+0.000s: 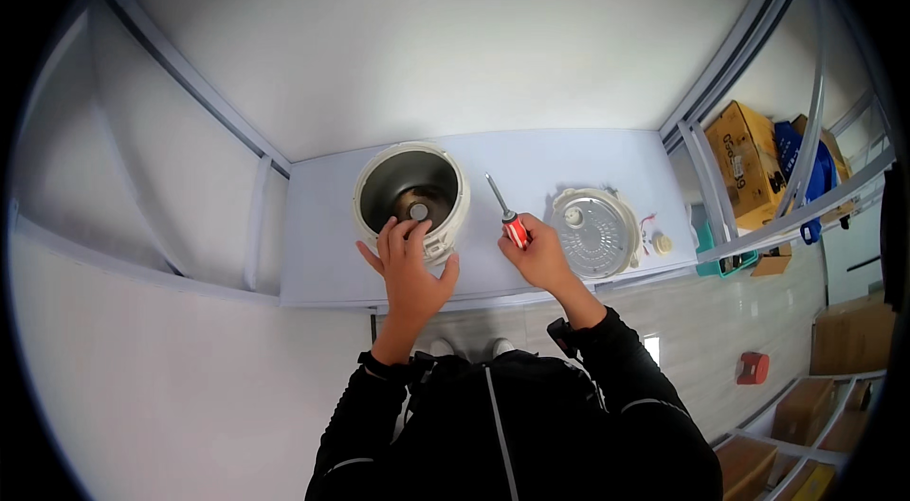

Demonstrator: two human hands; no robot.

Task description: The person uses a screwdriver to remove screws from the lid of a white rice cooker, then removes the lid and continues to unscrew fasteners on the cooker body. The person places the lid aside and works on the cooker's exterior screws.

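A white rice cooker body (463,207) stands on the left half of the table, its grey inside showing a round metal knob (418,211) at the bottom. My left hand (408,269) lies over its near rim with fingers spread, the fingertips reaching over the opening; it holds nothing I can see. To the right, my right hand (540,259) grips a screwdriver (513,227) by its red and white handle, the metal shaft pointing up and away to the left. The cooker's detached lid (597,237), with a perforated metal plate, lies right of that hand.
Small loose parts (662,243) lie beside the lid on the white table (512,148). Metal frame posts (261,221) rise at both table ends. Cardboard boxes (742,160) and a teal basket (706,250) stand at the right. A red object (753,368) sits on the floor.
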